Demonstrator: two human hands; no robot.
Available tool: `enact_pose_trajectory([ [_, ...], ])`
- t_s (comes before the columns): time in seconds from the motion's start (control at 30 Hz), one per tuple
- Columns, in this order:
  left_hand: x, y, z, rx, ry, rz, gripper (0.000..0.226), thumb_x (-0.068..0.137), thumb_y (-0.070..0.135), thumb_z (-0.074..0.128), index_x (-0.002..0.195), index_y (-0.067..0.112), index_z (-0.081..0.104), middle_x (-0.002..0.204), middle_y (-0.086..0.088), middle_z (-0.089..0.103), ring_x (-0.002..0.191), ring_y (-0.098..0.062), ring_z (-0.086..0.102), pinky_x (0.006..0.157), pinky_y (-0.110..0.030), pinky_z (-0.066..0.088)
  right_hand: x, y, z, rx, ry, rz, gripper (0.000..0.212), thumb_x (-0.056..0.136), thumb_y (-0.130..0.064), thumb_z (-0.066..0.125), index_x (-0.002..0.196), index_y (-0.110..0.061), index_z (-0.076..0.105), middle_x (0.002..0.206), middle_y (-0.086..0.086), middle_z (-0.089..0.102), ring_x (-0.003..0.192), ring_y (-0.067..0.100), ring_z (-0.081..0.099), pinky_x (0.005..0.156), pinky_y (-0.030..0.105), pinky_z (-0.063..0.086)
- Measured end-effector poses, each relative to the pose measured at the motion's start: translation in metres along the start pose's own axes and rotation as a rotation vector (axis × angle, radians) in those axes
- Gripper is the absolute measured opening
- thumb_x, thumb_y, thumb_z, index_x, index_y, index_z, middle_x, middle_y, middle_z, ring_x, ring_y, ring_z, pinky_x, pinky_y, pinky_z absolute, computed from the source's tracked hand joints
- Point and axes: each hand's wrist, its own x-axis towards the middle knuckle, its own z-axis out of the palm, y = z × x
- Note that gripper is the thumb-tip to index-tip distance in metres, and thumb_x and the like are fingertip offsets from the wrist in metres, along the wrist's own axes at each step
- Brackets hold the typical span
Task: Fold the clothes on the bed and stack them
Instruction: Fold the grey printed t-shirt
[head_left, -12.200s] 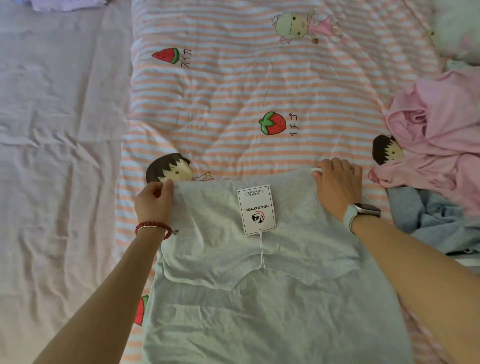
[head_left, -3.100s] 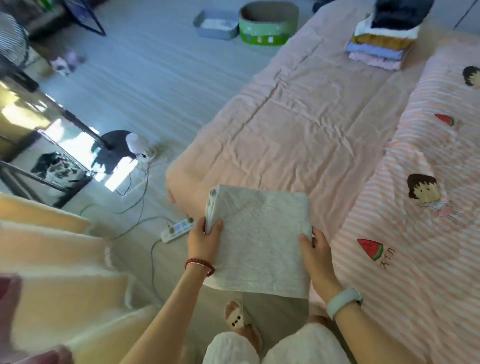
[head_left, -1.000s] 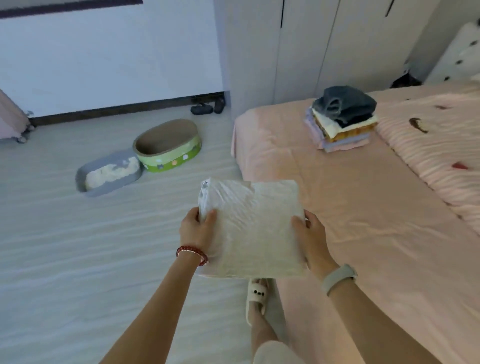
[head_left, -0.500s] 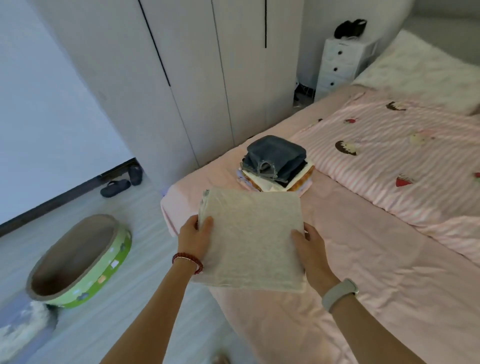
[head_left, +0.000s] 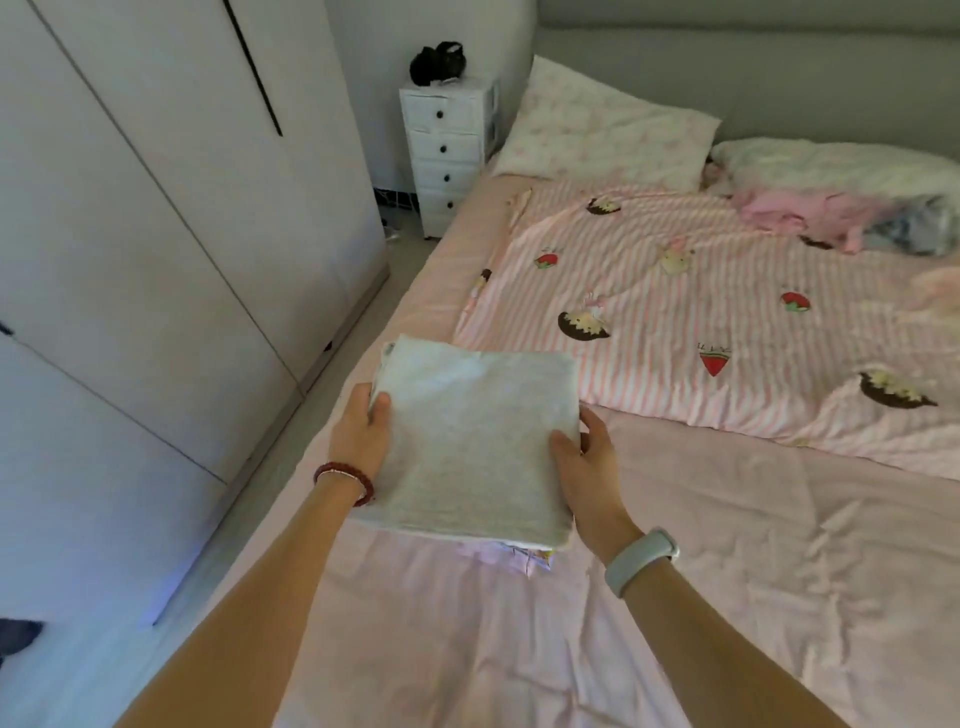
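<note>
I hold a folded light grey garment (head_left: 472, 441) flat between both hands, over the pink bed sheet (head_left: 727, 571). My left hand (head_left: 361, 431) grips its left edge with the thumb on top. My right hand (head_left: 584, 467) grips its right edge, thumb on top as well. The garment covers the stack of folded clothes (head_left: 524, 552); only a pale corner of that stack peeks out under the garment's near right edge. Unfolded pink and grey-blue clothes (head_left: 841, 221) lie in a heap at the far right of the bed.
A pink striped quilt (head_left: 701, 312) with cartoon prints covers the far half of the bed. A pillow (head_left: 597, 130) leans at the headboard. White wardrobe doors (head_left: 156, 234) stand along the left, with a narrow floor strip between. A small white drawer unit (head_left: 447, 150) stands beside the bed.
I have turned right and brought the folded grey garment forward over the stack, which now is almost hidden beneath it. Both hands keep the same grip.
</note>
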Motion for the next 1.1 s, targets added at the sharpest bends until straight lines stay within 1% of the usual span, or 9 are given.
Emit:
enact_pose_trajectory([
  [0.07, 0.043, -0.010, 0.008, 0.028, -0.060, 0.040, 0.025, 0.099, 0.025, 0.035, 0.113, 0.006, 0.044, 0.094, -0.008, 0.052, 0.085, -0.026, 0.050, 0.071, -0.032, 0.035, 0.023, 0.000, 0.023, -0.009, 0.043, -0.003, 0.045, 0.092, -0.005, 0.045, 0.134, -0.019, 0.039, 0.097, 0.007, 0.061, 0.081, 0.021, 0.060, 0.073, 0.036, 0.054],
  [0.2, 0.100, -0.031, 0.036, 0.020, -0.134, 0.051, 0.028, 0.099, 0.027, 0.035, 0.118, 0.008, 0.043, 0.094, -0.006, 0.049, 0.082, -0.022, 0.046, 0.072, -0.029, 0.030, 0.061, 0.015, 0.046, -0.074, 0.084, -0.049, 0.045, 0.094, -0.005, 0.039, 0.135, -0.023, 0.037, 0.090, -0.006, 0.051, 0.067, 0.000, 0.052, 0.054, 0.008, 0.042],
  [0.33, 0.123, -0.057, 0.073, 0.023, -0.252, 0.025, 0.021, 0.099, 0.028, 0.034, 0.109, 0.012, 0.042, 0.074, -0.002, 0.048, 0.063, -0.018, 0.044, 0.056, -0.029, 0.032, 0.089, 0.045, 0.046, -0.157, 0.205, 0.027, 0.046, 0.094, -0.006, 0.036, 0.135, -0.026, 0.042, 0.079, -0.015, 0.054, 0.067, 0.012, 0.059, 0.049, 0.007, 0.043],
  [0.47, 0.120, -0.079, 0.101, 0.066, -0.313, -0.014, 0.014, 0.097, 0.032, 0.036, 0.102, 0.018, 0.037, 0.070, -0.002, 0.049, 0.062, -0.021, 0.047, 0.053, -0.030, 0.033, 0.094, 0.083, 0.038, -0.328, 0.243, 0.141, 0.050, 0.094, -0.005, 0.032, 0.136, -0.028, 0.043, 0.078, 0.001, 0.055, 0.060, 0.010, 0.047, 0.054, 0.018, 0.040],
  [0.6, 0.112, -0.095, 0.107, 0.119, -0.339, -0.077, 0.020, 0.097, 0.037, 0.036, 0.102, 0.018, 0.036, 0.070, -0.002, 0.052, 0.062, -0.024, 0.051, 0.055, -0.031, 0.036, 0.092, 0.104, 0.034, -0.463, 0.184, 0.158, 0.049, 0.097, -0.011, 0.032, 0.140, -0.034, 0.035, 0.119, 0.012, 0.053, 0.096, 0.023, 0.052, 0.083, 0.034, 0.044],
  [0.7, 0.116, -0.091, 0.105, 0.071, -0.223, -0.014, 0.025, 0.099, 0.030, 0.034, 0.104, 0.006, 0.041, 0.074, -0.008, 0.053, 0.069, -0.029, 0.051, 0.063, -0.034, 0.036, 0.094, 0.098, 0.043, -0.525, 0.200, 0.000, 0.053, 0.096, -0.006, 0.032, 0.140, -0.035, 0.034, 0.104, 0.004, 0.046, 0.086, 0.020, 0.050, 0.072, 0.027, 0.038],
  [0.83, 0.120, -0.080, 0.096, -0.049, -0.034, 0.112, 0.014, 0.099, 0.026, 0.036, 0.094, 0.013, 0.041, 0.066, 0.002, 0.050, 0.057, -0.017, 0.046, 0.052, -0.028, 0.033, 0.099, 0.084, 0.048, -0.520, 0.232, -0.277, 0.060, 0.089, 0.006, 0.033, 0.137, -0.029, 0.043, 0.100, 0.002, 0.043, 0.077, 0.013, 0.046, 0.065, 0.018, 0.033],
  [1.0, 0.122, -0.089, 0.099, 0.203, -0.268, -0.143, 0.028, 0.097, 0.037, 0.034, 0.102, 0.010, 0.038, 0.069, -0.005, 0.050, 0.068, -0.030, 0.052, 0.060, -0.034, 0.039, 0.113, 0.092, 0.043, -0.733, 0.120, -0.006, 0.051, 0.095, -0.010, 0.029, 0.136, -0.040, 0.038, 0.135, 0.008, 0.041, 0.101, 0.030, 0.054, 0.082, 0.035, 0.045],
  [1.1, 0.115, -0.093, 0.104, 0.342, -0.269, -0.177, 0.036, 0.095, 0.042, 0.035, 0.109, 0.009, 0.038, 0.079, -0.010, 0.055, 0.069, -0.030, 0.051, 0.062, -0.035, 0.040, 0.107, 0.100, 0.040, -0.750, 0.097, 0.021, 0.052, 0.094, -0.011, 0.028, 0.135, -0.042, 0.035, 0.127, 0.006, 0.043, 0.089, 0.028, 0.055, 0.074, 0.034, 0.043],
])
